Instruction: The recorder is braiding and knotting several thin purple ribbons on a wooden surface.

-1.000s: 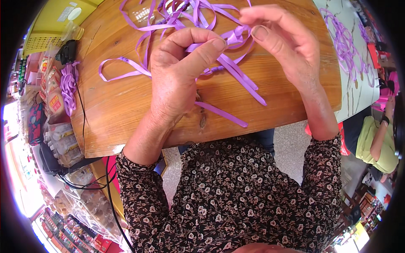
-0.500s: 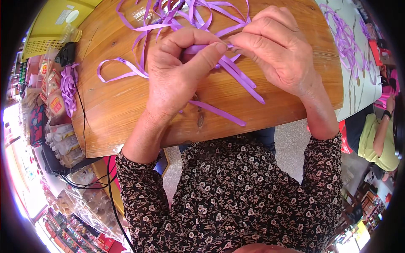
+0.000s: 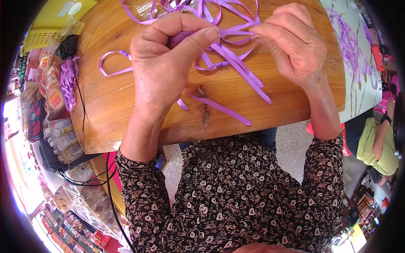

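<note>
My left hand [image 3: 168, 52] pinches flat purple ribbon [image 3: 238, 69] between thumb and forefinger over the wooden table. Two loose ends of it slant down to the right from that pinch. My right hand [image 3: 295, 48] has its thumb and fingertips closed on a ribbon piece that runs across from the left hand. A small purple plastic clasp [image 3: 221, 64] on a thin strap lies just below the gap between the hands. One cut ribbon strip [image 3: 223, 110] rests near the table's front edge. Further left, a looped strap [image 3: 110, 63] passes behind my left wrist.
More purple ribbon [image 3: 202, 10] lies tangled at the far side of the wooden table [image 3: 109, 122]. A purple bundle [image 3: 68, 82] hangs by the left edge, near packaged goods and a yellow crate [image 3: 46, 36]. At right, a white table [image 3: 360, 95] carries more ribbon; a person in yellow-green [image 3: 375, 147] sits beyond.
My hands have moved apart, left hand leftward and right hand rightward, drawing a length of ribbon between them. The clasp now shows below the gap.
</note>
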Available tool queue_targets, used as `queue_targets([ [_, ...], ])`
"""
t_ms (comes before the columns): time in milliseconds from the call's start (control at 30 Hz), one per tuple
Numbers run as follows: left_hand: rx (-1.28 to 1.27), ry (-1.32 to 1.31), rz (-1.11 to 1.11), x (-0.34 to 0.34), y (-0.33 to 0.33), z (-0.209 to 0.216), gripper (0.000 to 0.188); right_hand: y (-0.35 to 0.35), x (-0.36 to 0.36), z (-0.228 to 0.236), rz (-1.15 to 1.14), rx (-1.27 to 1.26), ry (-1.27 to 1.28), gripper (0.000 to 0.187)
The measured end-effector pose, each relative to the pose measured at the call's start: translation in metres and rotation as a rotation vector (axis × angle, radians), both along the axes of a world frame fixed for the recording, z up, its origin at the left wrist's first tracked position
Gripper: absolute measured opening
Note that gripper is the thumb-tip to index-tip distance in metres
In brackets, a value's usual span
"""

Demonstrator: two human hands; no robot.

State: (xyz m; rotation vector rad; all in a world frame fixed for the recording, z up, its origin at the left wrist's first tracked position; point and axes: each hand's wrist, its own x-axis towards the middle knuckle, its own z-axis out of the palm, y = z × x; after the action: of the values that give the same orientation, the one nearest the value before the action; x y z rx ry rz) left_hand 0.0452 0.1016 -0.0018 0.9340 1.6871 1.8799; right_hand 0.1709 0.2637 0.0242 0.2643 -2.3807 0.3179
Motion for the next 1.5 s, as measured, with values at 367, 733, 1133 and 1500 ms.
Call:
queue_targets([
  [367,0.055,-0.08,0.017,-0.006,0.001,-0.002,0.008,0.006,-0.001,-0.005,0.008,-0.038,0.017,0.015],
  [733,0.03,-0.305,0.023,-0.015,0.004,-0.011,0.006,0.014,0.004,-0.002,0.005,-0.483,-0.194,0.045],
  [1133,-0.011,-0.276,-0.003,-0.009,0.005,-0.005,0.004,0.018,-0.002,-0.024,0.131,-0.415,-0.121,0.042],
  [1500,0.04,-0.281,-0.052,-0.012,0.006,-0.012,0.003,0.018,0.002,-0.028,0.141,-0.659,-0.113,0.03],
])
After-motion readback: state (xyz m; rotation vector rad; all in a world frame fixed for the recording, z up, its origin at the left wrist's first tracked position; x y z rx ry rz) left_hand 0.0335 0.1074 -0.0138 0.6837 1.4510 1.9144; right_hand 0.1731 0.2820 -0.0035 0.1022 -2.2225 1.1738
